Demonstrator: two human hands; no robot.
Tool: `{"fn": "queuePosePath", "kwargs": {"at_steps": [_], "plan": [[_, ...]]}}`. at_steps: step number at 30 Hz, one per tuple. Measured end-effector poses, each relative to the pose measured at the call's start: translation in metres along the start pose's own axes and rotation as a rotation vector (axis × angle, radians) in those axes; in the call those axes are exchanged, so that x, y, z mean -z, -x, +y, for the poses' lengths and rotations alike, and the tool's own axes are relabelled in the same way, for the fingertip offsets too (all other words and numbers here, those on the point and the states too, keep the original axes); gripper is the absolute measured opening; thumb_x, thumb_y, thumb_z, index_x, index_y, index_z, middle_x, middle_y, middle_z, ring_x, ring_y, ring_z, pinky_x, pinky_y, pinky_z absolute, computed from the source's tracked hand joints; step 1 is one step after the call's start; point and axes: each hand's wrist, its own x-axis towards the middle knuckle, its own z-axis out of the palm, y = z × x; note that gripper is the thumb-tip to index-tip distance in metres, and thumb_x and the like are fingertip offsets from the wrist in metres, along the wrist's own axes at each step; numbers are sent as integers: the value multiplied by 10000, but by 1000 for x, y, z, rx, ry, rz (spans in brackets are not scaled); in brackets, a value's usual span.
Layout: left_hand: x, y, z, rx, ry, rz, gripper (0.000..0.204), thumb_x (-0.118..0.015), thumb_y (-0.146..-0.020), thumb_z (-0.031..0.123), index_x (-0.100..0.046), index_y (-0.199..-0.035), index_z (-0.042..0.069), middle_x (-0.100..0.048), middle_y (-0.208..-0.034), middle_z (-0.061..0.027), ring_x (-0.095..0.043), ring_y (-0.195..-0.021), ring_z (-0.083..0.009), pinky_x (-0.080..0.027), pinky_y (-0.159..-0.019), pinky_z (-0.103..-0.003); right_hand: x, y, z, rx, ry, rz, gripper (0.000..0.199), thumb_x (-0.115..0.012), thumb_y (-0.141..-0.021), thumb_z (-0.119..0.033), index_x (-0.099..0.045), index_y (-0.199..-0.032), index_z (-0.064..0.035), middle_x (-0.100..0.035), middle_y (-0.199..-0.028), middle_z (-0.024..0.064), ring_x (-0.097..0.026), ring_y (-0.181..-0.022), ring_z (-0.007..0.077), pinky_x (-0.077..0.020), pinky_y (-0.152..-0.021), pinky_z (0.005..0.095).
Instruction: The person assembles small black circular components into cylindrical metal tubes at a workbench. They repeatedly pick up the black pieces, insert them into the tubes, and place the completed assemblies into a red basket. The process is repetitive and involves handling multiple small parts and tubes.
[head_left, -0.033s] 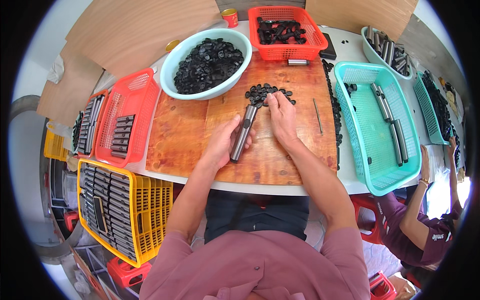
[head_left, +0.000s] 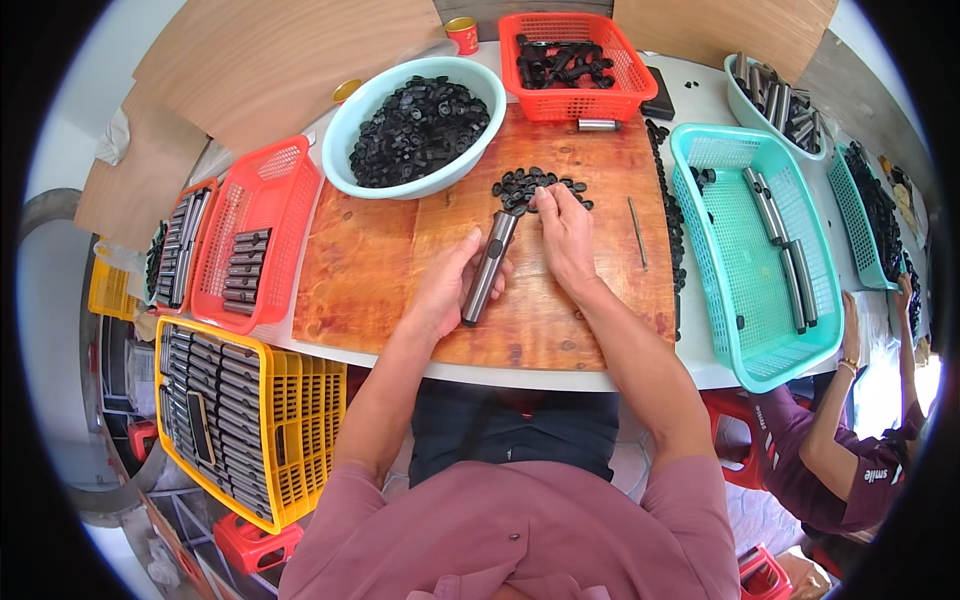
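My left hand (head_left: 453, 284) is closed round a dark metal tube (head_left: 489, 268) that leans away from me over the wooden board (head_left: 390, 265). An oval black spot shows on the tube's upper side. My right hand (head_left: 566, 236) is at the near edge of a loose pile of small black oval parts (head_left: 518, 188). Its thumb and fingertips are pressed together; whatever they pinch, if anything, is too small to make out. The tube's far end lies close to the pile, left of the right hand.
A pale blue basin (head_left: 470, 170) of black parts and a red basket (head_left: 590, 104) stand at the back. A thin rod (head_left: 638, 233) lies right of my hand. Green basket (head_left: 745, 340) with tubes, right; red basket (head_left: 295, 200) and yellow crate (head_left: 300, 420), left. A co-worker's arm (head_left: 835, 400) shows far right.
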Motion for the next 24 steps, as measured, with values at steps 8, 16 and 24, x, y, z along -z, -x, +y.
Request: {"fn": "queuePosePath", "kwargs": {"at_steps": [8, 16, 24], "plan": [[-3, 4, -3, -21, -55, -17, 465, -464, -1110, 427, -628, -1161, -5, -658, -834, -75, -599, -629, -146, -485, -565, -268, -1, -1, -4, 34, 59, -31, 323, -585, -1044, -257, -618, -890, 25, -571, -731, 176, -558, -674, 316, -444, -654, 421], [-6, 3, -10, -46, -106, 31, 485, -489, -1095, 471, -633, -1141, 11, -643, -790, -48, -577, -581, -111, -468, -518, -250, -3, -1, 1, 52, 34, -34, 315, -590, -1038, -253, -617, -887, 22, -565, -739, 181, -565, -691, 325, -447, -669, 425], [-5, 5, -12, -13, -157, 84, 399, -528, -1089, 403, -627, -1150, 22, -633, -773, -44, -580, -564, -121, -448, -484, -250, -8, 2, 7, 86, 36, -41, 279, -601, -1022, -233, -621, -924, 27, -598, -804, 165, -572, -744, 245, -469, -725, 396]]}}
